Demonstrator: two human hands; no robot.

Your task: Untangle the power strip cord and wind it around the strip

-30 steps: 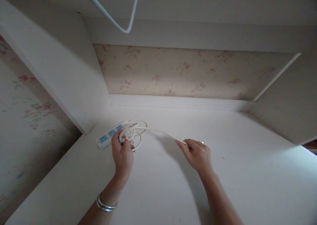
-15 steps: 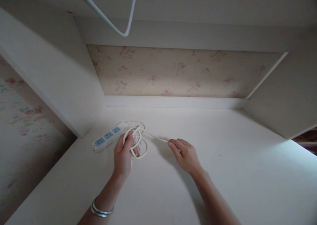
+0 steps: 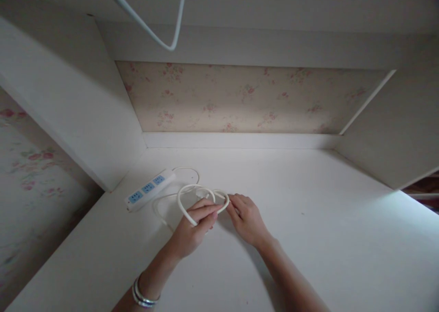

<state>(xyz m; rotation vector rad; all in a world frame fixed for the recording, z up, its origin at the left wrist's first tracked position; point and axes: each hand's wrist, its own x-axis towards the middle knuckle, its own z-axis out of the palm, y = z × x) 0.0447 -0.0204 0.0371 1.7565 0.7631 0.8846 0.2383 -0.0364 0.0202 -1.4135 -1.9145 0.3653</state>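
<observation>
Loops of a white power cord (image 3: 181, 206) stand up from my left hand (image 3: 196, 227), whose fingers are closed around them. My right hand (image 3: 246, 218) is close beside it, its thumb and fingers pinched on the cord at the right end of a small loop. A pale piece, perhaps the plug (image 3: 202, 192), shows inside the loops; its shape is unclear. To the left lies a white power strip (image 3: 151, 189) with blue sockets, and the cord runs from its far end over the desktop toward my hands.
The white desktop (image 3: 325, 239) meets a back ledge (image 3: 240, 141) under floral wallpaper (image 3: 219, 97). White side panels stand at left (image 3: 75, 92) and right (image 3: 404, 133). A bent, pale rod or cable (image 3: 151, 33) hangs into view overhead.
My left hand has moved right with the cord loops, toward my right hand. The straight stretch of cord between the hands is gone. The power strip has stayed put.
</observation>
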